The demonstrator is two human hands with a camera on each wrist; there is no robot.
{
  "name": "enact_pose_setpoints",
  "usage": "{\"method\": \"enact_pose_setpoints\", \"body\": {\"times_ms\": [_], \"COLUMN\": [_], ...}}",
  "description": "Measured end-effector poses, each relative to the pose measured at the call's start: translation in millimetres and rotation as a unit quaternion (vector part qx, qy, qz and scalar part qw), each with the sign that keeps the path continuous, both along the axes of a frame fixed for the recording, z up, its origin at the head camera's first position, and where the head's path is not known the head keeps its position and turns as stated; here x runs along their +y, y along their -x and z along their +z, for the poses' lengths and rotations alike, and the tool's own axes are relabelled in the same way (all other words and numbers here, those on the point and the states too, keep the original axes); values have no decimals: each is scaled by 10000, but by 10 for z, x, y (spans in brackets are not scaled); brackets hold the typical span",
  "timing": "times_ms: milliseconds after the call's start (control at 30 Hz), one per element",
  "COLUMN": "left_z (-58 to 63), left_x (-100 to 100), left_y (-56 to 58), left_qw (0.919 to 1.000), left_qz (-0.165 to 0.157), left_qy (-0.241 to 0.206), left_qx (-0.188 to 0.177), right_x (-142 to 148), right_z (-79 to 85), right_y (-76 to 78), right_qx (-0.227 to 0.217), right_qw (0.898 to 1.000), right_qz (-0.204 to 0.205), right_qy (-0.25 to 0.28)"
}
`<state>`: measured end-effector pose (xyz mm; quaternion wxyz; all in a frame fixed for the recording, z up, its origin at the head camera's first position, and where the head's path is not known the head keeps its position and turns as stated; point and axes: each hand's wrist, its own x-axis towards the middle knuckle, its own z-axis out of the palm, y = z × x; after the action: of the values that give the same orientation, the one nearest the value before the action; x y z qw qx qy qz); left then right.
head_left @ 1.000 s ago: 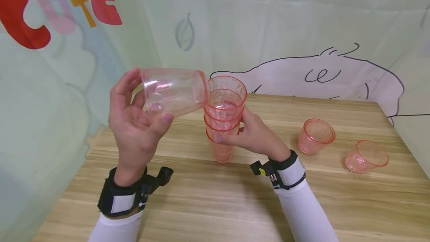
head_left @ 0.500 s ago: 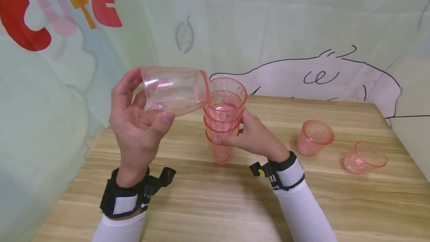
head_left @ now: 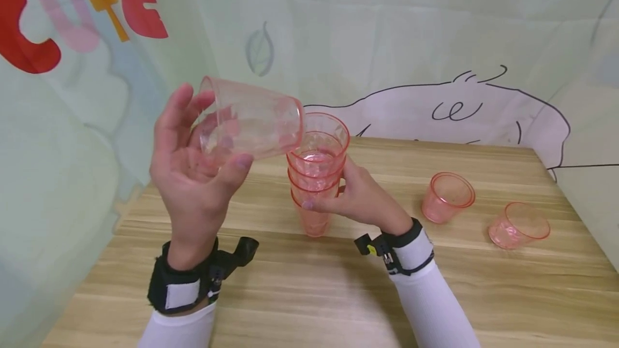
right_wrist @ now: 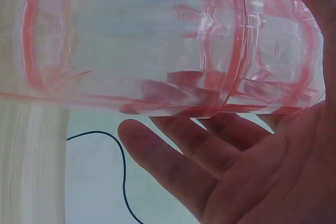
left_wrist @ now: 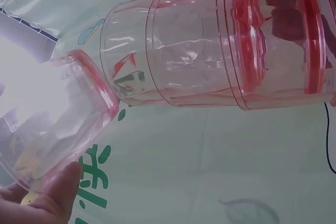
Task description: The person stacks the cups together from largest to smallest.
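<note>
In the head view my left hand (head_left: 193, 171) grips a clear pink plastic cup (head_left: 256, 120) near its wider rim, thumb below and fingers behind. This cup lies nearly on its side, its thick pink base pointing right and overlapping the mouth of a stack of nested cups (head_left: 319, 171). The left wrist view shows the cup's base (left_wrist: 97, 80) right at the stack's top rim. My right hand (head_left: 362, 195) is wrapped around the stack, thumb in front, keeping it upright over the table. From the right wrist, its fingers (right_wrist: 173, 166) show behind the clear wall.
Two more pink cups stand on the wooden table (head_left: 290, 294) to the right: one upright cup (head_left: 447, 197) and, beyond it, another cup (head_left: 517, 225). A printed cloth backdrop (head_left: 387, 31) hangs behind and to the left.
The cup in my left hand has tipped, its rim end rising and turning so that its open mouth shows. The right hand keeps its hold on the stack; the whole view shifts slightly.
</note>
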<state>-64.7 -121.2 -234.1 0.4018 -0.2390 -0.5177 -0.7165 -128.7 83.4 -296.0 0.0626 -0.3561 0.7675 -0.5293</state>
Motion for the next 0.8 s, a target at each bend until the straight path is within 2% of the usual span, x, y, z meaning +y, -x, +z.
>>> {"method": "enact_pose_setpoints", "body": {"times_ms": [267,500,633,800], "left_z": [19,36,43,53], "left_x": [63,139,187,233], "left_y": [15,35,59,106], "left_qw": [9999,9982,9972,9956], "left_qz": [-48,-315,-391,-475], "left_qy": [-108,-479,-590,-713], "left_qx": [68,169,222,373], "right_x": [18,15,3,-10], "right_z": [-8,-18,-18,-17], "right_y": [11,18,10,16], "right_qx": [33,66,-20,78], "right_qw": [10000,10000,10000,9998], "right_qz": [9,-4,12,98], "right_qy": [-36,-8,57,153]}}
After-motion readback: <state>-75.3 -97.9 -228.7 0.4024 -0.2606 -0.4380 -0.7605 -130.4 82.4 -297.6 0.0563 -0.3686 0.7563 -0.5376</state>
